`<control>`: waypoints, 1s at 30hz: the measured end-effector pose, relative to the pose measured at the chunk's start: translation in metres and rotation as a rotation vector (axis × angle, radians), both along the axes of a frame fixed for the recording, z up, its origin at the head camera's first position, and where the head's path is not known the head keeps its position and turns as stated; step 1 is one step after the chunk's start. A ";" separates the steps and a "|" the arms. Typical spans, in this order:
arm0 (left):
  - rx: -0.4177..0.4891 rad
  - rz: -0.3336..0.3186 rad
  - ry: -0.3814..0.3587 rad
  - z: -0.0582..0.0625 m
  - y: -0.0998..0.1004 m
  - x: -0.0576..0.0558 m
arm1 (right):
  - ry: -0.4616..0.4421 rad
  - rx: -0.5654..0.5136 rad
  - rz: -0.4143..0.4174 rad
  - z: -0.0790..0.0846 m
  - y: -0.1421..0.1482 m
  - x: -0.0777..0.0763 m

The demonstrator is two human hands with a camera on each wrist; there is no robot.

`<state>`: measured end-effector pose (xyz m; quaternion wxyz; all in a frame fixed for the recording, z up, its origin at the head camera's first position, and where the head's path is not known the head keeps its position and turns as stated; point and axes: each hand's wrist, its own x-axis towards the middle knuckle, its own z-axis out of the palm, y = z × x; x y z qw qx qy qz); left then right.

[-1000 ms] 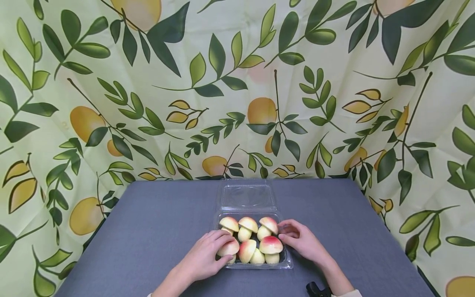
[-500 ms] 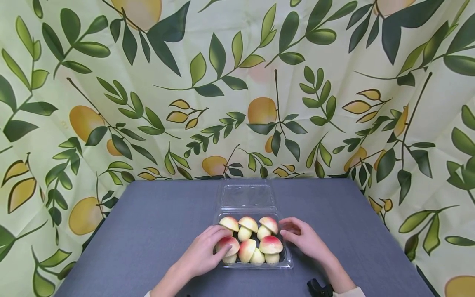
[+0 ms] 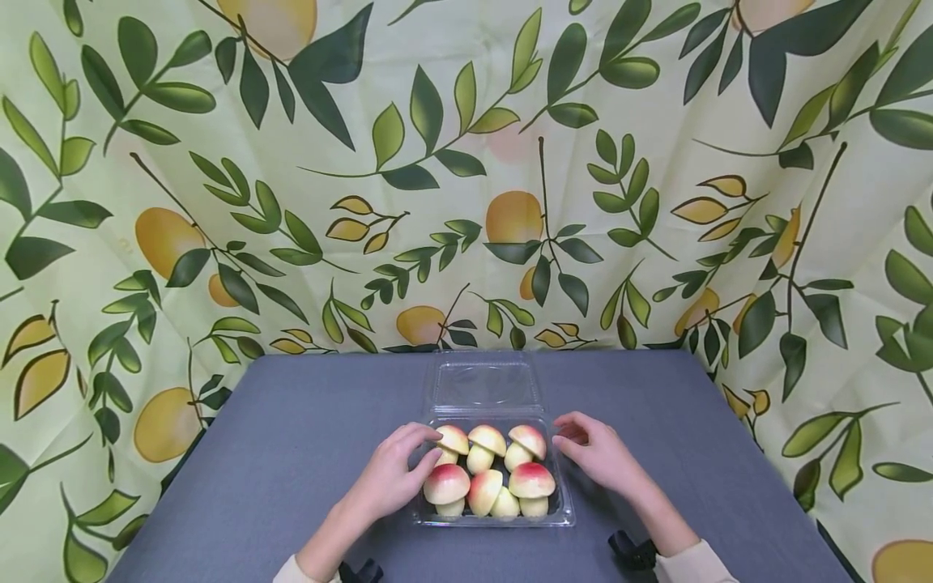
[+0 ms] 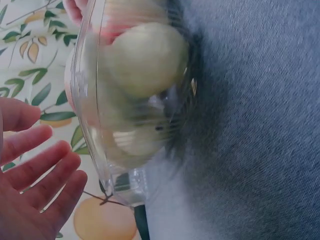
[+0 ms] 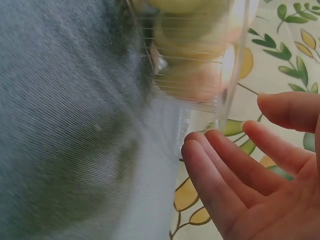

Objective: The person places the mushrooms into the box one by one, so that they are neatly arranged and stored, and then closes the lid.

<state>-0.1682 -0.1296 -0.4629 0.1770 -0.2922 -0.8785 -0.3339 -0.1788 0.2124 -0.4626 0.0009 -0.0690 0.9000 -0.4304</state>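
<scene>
A clear plastic clamshell container sits on the table with its lid folded back, away from me. Several yellow, red-topped mushroom-shaped pieces fill it in two rows; one piece at the front middle lies tilted. My left hand is at the container's left side, fingertips over the edge of the back-left mushroom. Its fingers look extended beside the clear wall in the left wrist view, holding nothing. At the right side, my right hand has relaxed fingers close to the rim; whether they touch is unclear.
A grey cloth-covered table extends around the container. Leaf-and-fruit patterned fabric walls it in at the back and both sides. Dark wrist devices are on both forearms.
My left hand has let go of the front-left mushroom, now upright, and moved back toward the rear-left one. My right hand has shifted slightly away from the container.
</scene>
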 end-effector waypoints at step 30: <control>0.080 0.217 -0.174 -0.003 -0.004 -0.061 | 0.196 -0.004 -0.169 0.012 -0.004 -0.040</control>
